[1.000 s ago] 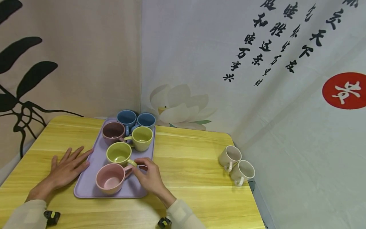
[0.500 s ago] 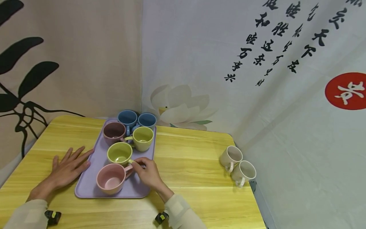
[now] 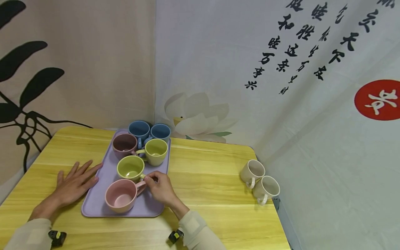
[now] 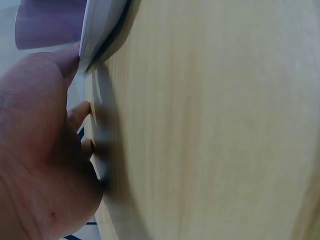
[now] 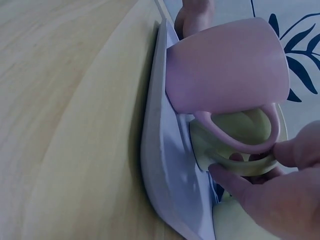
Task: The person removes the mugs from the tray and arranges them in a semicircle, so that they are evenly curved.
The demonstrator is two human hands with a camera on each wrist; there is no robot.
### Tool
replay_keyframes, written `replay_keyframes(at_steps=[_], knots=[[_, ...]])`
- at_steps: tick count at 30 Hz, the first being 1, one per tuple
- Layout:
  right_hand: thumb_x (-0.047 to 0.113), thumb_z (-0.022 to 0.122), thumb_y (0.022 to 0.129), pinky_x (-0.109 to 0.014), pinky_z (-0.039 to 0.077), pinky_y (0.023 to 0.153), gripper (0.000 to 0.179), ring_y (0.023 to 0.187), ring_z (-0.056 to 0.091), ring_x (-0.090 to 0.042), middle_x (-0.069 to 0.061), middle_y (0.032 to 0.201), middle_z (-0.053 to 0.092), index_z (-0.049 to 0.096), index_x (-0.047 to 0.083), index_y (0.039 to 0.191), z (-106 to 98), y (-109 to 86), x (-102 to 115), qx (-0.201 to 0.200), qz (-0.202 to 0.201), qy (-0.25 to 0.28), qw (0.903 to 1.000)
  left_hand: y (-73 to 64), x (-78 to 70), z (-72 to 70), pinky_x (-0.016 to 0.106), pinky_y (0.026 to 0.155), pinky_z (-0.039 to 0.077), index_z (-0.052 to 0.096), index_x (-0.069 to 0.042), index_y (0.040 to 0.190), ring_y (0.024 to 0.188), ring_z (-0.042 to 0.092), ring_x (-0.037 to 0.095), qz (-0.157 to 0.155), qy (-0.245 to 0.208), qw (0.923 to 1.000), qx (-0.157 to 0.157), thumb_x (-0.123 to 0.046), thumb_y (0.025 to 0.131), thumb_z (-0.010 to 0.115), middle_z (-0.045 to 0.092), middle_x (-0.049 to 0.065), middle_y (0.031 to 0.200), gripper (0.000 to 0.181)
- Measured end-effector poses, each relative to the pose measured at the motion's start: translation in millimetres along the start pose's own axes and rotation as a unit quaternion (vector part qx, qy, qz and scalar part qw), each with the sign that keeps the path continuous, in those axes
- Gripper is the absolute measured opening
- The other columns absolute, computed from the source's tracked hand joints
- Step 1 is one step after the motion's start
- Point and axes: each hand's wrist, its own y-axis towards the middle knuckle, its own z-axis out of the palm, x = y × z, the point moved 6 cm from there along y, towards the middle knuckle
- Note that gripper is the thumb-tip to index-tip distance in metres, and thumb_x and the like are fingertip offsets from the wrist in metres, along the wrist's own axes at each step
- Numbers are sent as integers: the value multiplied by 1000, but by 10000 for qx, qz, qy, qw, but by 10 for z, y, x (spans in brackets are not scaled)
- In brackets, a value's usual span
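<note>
On the purple tray (image 3: 153, 208) stand a pink mug (image 3: 120, 198) in front, a yellow-green mug (image 3: 128, 168) just behind it, and further mugs beyond. My right hand (image 3: 162, 189) pinches the handle of that nearer yellow-green mug; in the right wrist view its fingers (image 5: 235, 185) curl at this handle, with the thumb close by the pink mug's handle (image 5: 237, 145). My left hand (image 3: 73, 184) lies with fingers spread on the table, fingertips touching the tray's left edge. Most of those fingers are hidden behind the palm in the left wrist view.
Behind on the tray are a mauve mug (image 3: 124, 145), a second yellow-green mug (image 3: 156, 152) and two blue mugs (image 3: 139, 129). Two white mugs (image 3: 265, 189) stand at the right edge of the wooden table (image 3: 212, 180). A printed curtain (image 3: 203, 52) hangs behind.
My right hand has shifted slightly left and closed in on the yellow-green mug's handle. The left hand and the mugs stay where they were.
</note>
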Motion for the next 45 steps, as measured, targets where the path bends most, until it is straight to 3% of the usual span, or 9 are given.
replay_keyframes(at_steps=[12, 19, 35, 40, 45], knots=[[11, 73, 110, -14, 53, 77, 16, 83, 59, 8, -8, 94, 78, 80, -3, 106, -1, 9, -9, -143, 94, 4, 9999, 1, 23, 14, 98, 118, -16, 28, -21, 180, 165, -4, 76, -9, 13, 10000, -19, -44, 122, 43, 11, 35, 186, 64], [8, 73, 109, -14, 56, 83, 14, 87, 60, 9, -14, 98, 81, 80, -3, 104, 0, -1, -16, -283, -253, -185, 9991, 6, 21, 8, 98, 118, -16, 29, -20, 180, 165, -3, 76, -9, 29, 10000, -27, -44, 122, 43, 12, 35, 186, 64], [4, 70, 110, -13, 61, 85, 14, 93, 69, 7, -21, 109, 81, 79, -7, 107, -34, -31, 24, -322, -232, 453, 9982, 0, 24, 15, 98, 118, -16, 28, -20, 180, 166, -5, 75, -67, 12, 10000, 1, -45, 122, 42, 11, 35, 186, 65], [2, 68, 111, -15, 64, 90, 15, 101, 79, -4, -26, 115, 80, 76, -11, 110, -36, -35, 53, -267, -219, 825, 9960, 2, 21, 14, 98, 118, -15, 29, -20, 180, 166, -5, 75, -48, -4, 10000, 8, -44, 122, 43, 11, 35, 186, 64], [3, 67, 111, -16, 64, 91, 18, 107, 84, -23, -28, 117, 80, 75, -13, 111, -57, -29, 102, -285, -333, 725, 9964, 4, 22, 11, 98, 118, -14, 29, -21, 180, 166, -5, 75, -17, 19, 10000, -2, -44, 122, 43, 12, 35, 186, 64]])
